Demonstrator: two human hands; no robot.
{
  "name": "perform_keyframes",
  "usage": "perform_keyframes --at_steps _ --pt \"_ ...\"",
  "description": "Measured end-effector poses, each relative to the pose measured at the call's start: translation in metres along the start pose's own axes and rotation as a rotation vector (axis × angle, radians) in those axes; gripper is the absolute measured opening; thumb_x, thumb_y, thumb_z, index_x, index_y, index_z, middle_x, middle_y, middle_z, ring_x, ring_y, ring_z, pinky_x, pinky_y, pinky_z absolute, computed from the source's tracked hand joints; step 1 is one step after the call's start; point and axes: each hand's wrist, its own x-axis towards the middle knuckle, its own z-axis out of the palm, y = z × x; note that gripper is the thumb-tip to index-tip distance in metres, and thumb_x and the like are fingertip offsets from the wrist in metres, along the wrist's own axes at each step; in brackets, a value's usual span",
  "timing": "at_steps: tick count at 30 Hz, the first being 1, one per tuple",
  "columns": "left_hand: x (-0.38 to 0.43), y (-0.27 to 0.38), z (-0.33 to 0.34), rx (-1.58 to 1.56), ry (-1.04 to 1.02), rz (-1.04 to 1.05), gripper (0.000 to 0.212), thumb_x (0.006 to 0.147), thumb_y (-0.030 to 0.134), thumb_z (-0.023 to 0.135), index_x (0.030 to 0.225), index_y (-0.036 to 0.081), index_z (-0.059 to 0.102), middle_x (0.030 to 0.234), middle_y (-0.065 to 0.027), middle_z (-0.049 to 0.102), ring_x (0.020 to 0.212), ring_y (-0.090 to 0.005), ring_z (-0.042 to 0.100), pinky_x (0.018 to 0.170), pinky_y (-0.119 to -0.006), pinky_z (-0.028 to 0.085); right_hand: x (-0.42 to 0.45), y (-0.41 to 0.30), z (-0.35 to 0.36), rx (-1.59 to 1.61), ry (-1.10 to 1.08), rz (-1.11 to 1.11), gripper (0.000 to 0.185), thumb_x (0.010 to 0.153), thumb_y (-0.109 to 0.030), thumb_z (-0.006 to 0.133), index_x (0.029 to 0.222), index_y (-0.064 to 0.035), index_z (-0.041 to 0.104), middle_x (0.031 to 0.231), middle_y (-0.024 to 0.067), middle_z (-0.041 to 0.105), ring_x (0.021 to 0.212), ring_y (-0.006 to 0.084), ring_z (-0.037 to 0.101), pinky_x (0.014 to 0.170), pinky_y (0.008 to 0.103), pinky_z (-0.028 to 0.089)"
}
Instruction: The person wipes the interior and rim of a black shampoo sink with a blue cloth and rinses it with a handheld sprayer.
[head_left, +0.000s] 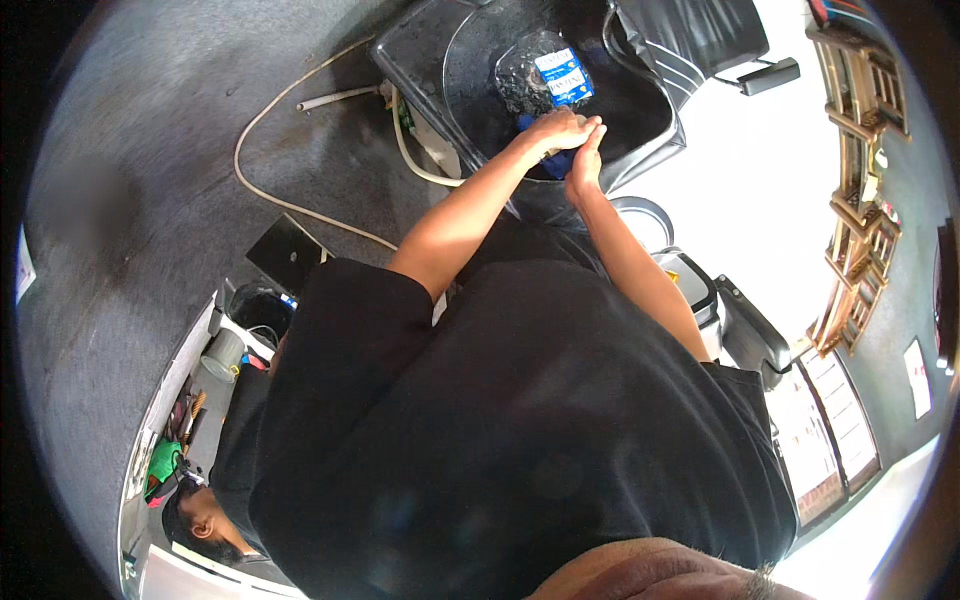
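Observation:
Over a black salon wash basin (469, 120), my left hand (561, 129) and my right hand (586, 161) meet, fingertips together. The left fingers are bent and the right ones look straighter. Whether anything small lies between them cannot be made out. Dark blue material (556, 165), perhaps cloth or a packet, shows just below the hands. Beyond them in the basin lies a strip of blue and white Pantene sachets (566, 76). It rests by a wet, shiny patch (516, 82) around the basin's bottom.
A black padded chair (697, 34) adjoins the basin. A pale hose (247, 184) loops along the dark wall at left. Near my right arm is a round white container (641, 221). Another person (210, 517) is at lower left, by a shelf with a black bucket (259, 307).

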Motion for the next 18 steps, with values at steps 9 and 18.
perform_keyframes --at_steps 9,18 --pt "-0.028 -0.003 0.024 0.245 0.325 0.088 0.080 0.097 0.063 0.040 0.110 -0.013 0.058 0.106 -0.0339 0.065 0.107 -0.0475 0.061 0.094 -0.053 0.048 0.072 0.026 -0.022 0.344 -0.058 0.082 0.070 0.098 -0.065 0.040 0.134 -0.0063 0.049 0.133 0.0125 0.055 0.122 0.0283 0.053 0.106 0.0502 0.040" --pt "-0.069 0.010 0.029 0.235 0.636 0.155 0.046 0.103 0.045 0.045 0.108 0.000 0.052 0.087 -0.0256 0.070 0.083 -0.0458 0.067 0.077 -0.055 0.052 0.062 0.003 -0.014 0.411 -0.177 0.089 0.040 0.085 -0.018 0.078 0.115 0.0009 0.060 0.104 0.0140 0.068 0.090 0.0250 0.068 0.076 0.0399 0.056"
